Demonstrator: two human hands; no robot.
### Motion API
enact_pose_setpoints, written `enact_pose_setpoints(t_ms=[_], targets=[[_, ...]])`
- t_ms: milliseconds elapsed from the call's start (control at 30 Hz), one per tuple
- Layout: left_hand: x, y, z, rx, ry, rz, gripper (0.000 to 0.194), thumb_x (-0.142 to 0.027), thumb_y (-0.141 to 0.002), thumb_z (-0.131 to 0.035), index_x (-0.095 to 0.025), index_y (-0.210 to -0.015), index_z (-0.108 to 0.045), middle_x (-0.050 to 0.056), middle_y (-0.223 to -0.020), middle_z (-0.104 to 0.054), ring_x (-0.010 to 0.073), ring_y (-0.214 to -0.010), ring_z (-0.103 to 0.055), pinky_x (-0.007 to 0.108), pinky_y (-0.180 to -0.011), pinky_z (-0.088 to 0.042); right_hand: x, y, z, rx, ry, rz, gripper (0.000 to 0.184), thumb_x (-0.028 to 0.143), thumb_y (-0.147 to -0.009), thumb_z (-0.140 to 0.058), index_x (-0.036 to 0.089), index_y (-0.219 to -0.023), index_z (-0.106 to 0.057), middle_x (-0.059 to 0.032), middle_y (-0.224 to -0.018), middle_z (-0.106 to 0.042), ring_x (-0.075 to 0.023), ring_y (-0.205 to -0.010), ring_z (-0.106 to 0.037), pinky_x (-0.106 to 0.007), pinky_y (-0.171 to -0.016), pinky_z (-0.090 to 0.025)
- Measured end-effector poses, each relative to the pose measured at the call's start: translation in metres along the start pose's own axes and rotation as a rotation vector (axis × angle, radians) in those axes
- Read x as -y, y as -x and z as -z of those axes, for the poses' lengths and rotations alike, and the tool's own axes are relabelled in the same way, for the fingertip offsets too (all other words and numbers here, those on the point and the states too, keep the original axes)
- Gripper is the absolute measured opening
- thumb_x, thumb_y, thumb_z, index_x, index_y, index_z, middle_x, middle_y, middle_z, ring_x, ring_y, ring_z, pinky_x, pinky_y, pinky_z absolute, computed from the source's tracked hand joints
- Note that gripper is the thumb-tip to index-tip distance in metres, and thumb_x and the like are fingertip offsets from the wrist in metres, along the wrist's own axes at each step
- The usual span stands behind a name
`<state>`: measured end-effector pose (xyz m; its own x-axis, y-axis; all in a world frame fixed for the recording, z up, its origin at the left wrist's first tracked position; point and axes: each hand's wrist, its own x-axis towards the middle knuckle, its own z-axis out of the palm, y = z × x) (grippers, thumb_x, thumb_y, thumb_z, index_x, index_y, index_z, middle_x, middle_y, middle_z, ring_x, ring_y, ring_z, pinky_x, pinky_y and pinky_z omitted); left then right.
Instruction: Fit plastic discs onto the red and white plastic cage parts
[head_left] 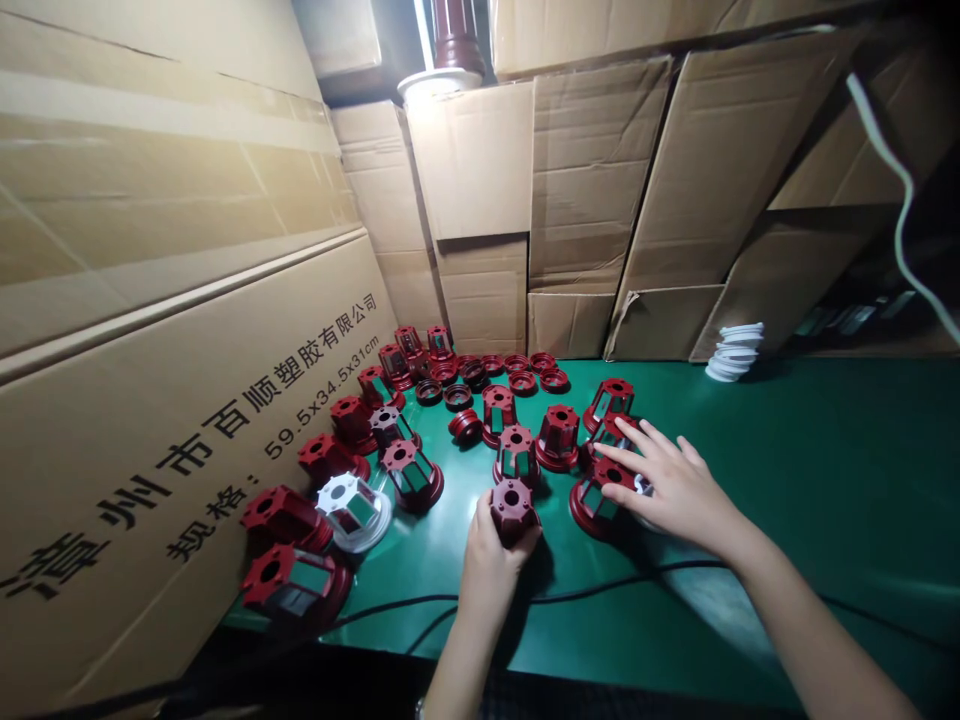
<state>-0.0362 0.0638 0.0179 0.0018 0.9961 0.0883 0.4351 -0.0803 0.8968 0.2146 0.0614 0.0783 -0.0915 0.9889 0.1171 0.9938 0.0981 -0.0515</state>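
My left hand (487,560) is closed around a dark red plastic lantern-shaped housing (513,506), held upright on the green table (810,480). My right hand (671,485) lies with fingers spread over a group of the same red housings (596,500), its fingertips touching one of them. Something white shows under its palm, too hidden to name. Several more red housings (558,436) stand just beyond both hands.
More red housings and small red rings (521,380) run along the left and back. One white housing (351,508) stands at the left. A stack of white discs (735,352) sits at the back right. Cardboard boxes (187,400) wall the left and rear. A black cable (600,590) crosses the front.
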Motion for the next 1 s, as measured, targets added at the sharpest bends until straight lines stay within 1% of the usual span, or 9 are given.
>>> enact_pose_setpoints(t_ms=[200,367,500,700,833,1000], targets=[[0.0000,0.0012,0.0007,0.001,0.011,-0.009,0.059,-0.036,-0.070,-0.067,-0.017,-0.121,-0.044,0.011,-0.109,-0.060,0.0248,-0.102,-0.057,0.038,-0.089,-0.047,0.0008,-0.0004,-0.0024,-0.037,0.013,-0.015,0.055,0.067,-0.087,-0.041,0.038,-0.134,-0.044,0.0026,-0.145,-0.018,-0.0292,-0.133,-0.020,-0.059,-0.104,-0.025],[0.0006,0.0003,0.0013,0.005,-0.008,-0.022,0.060,-0.036,-0.070,-0.066,-0.017,-0.122,-0.042,0.011,-0.112,-0.058,0.0249,-0.104,-0.056,0.039,-0.090,-0.046,-0.0004,-0.0009,-0.0002,-0.015,0.010,-0.012,0.053,0.066,-0.086,-0.044,0.039,-0.132,-0.046,0.0028,-0.145,-0.019,-0.0284,-0.133,-0.022,-0.056,-0.103,-0.028],[-0.0022,0.0005,0.0014,0.014,-0.015,-0.013,0.061,-0.037,-0.070,-0.065,-0.016,-0.122,-0.042,0.011,-0.111,-0.058,0.0246,-0.103,-0.056,0.038,-0.090,-0.046,-0.0005,-0.0004,0.0001,-0.038,0.005,-0.008,0.054,0.068,-0.087,-0.042,0.039,-0.132,-0.046,0.0032,-0.145,-0.019,-0.0279,-0.132,-0.023,-0.054,-0.103,-0.030],[-0.0011,0.0004,0.0009,-0.014,-0.013,-0.016,0.064,-0.038,-0.068,-0.067,-0.017,-0.123,-0.042,0.011,-0.111,-0.059,0.0252,-0.104,-0.057,0.038,-0.090,-0.046,0.0018,0.0000,0.0004,-0.051,0.004,-0.022,0.054,0.067,-0.087,-0.043,0.037,-0.131,-0.048,0.0015,-0.145,-0.021,-0.0271,-0.131,-0.026,-0.054,-0.103,-0.030],[-0.0024,0.0010,0.0014,-0.006,-0.016,-0.032,0.060,-0.036,-0.069,-0.066,-0.018,-0.122,-0.043,0.010,-0.111,-0.059,0.0242,-0.104,-0.057,0.037,-0.090,-0.046,0.0012,0.0002,-0.0002,-0.052,0.012,-0.022,0.053,0.066,-0.087,-0.043,0.036,-0.130,-0.049,0.0018,-0.145,-0.021,-0.0260,-0.131,-0.027,-0.053,-0.103,-0.030],[-0.0053,0.0014,0.0020,0.006,-0.021,-0.028,0.059,-0.035,-0.071,-0.065,-0.019,-0.123,-0.042,0.010,-0.112,-0.058,0.0235,-0.105,-0.056,0.035,-0.091,-0.045,0.0001,0.0008,-0.0012,-0.065,0.014,-0.020,0.055,0.067,-0.087,-0.043,0.036,-0.131,-0.048,0.0022,-0.144,-0.023,-0.0284,-0.130,-0.028,-0.053,-0.102,-0.031]])
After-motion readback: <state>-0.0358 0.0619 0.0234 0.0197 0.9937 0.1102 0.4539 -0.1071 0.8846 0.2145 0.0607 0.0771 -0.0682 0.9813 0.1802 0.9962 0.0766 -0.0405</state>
